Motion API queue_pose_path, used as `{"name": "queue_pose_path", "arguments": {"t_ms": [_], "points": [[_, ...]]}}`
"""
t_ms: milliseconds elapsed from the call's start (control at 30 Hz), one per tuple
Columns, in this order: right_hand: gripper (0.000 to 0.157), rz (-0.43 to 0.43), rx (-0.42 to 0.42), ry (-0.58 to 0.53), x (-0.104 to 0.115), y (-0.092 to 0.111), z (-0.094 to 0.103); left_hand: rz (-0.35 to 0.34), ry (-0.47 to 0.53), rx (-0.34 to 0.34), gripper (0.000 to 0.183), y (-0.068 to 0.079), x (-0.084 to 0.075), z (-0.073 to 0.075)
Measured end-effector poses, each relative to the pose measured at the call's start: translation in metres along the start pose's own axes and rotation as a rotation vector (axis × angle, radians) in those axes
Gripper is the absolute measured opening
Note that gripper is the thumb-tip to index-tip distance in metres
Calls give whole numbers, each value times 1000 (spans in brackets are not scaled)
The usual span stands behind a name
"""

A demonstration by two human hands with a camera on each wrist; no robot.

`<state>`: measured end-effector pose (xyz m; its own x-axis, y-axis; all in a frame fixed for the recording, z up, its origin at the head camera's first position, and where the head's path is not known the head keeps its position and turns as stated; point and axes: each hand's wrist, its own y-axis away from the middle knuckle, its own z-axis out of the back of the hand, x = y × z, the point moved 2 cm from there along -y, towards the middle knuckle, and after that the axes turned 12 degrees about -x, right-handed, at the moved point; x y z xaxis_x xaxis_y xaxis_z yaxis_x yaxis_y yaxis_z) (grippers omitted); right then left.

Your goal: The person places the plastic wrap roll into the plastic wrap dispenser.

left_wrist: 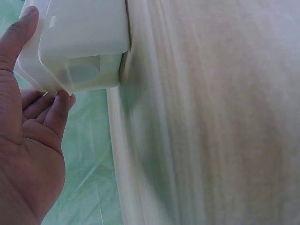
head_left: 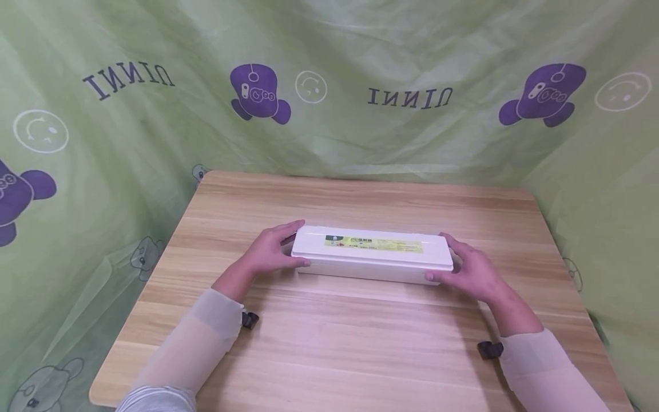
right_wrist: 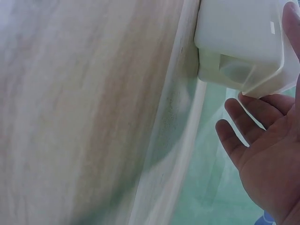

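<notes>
A long white cling film box (head_left: 376, 273) lies across the middle of the table, its lid down and a yellow-green label on top. At its left end my left hand (head_left: 268, 250) grips it, thumb on the front side and fingers at the back. My right hand (head_left: 475, 273) holds the other end in the same way, its thumb on the front. In the left wrist view, the left thumb (left_wrist: 23, 30) lies along the lid edge and the fingertips touch the end. Some right fingers (right_wrist: 239, 117) spread free of the box in the right wrist view.
The wooden table (head_left: 329, 343) has rounded corners. A green curtain (head_left: 329, 143) with purple bear prints hangs behind it and along both sides. Black wrist mounts (head_left: 490, 349) stick out inward from both sleeves, low over the tabletop.
</notes>
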<state>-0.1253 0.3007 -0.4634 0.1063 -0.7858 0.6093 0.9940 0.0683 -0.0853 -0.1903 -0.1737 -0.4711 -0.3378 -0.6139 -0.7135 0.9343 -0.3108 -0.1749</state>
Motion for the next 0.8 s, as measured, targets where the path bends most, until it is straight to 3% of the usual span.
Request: {"name": "queue_pose_path", "arguments": {"t_ms": [533,667,800], "points": [[128,27,-31,18,-4,5,-5,-40,1,-5,117,10,1,-7],[126,81,-61,12,-2,5,-6,-76,-13,-8,112,12,1,-9],[113,159,-85,13,-1,6,-7,-97,-23,-17,100,13,2,-10]]}}
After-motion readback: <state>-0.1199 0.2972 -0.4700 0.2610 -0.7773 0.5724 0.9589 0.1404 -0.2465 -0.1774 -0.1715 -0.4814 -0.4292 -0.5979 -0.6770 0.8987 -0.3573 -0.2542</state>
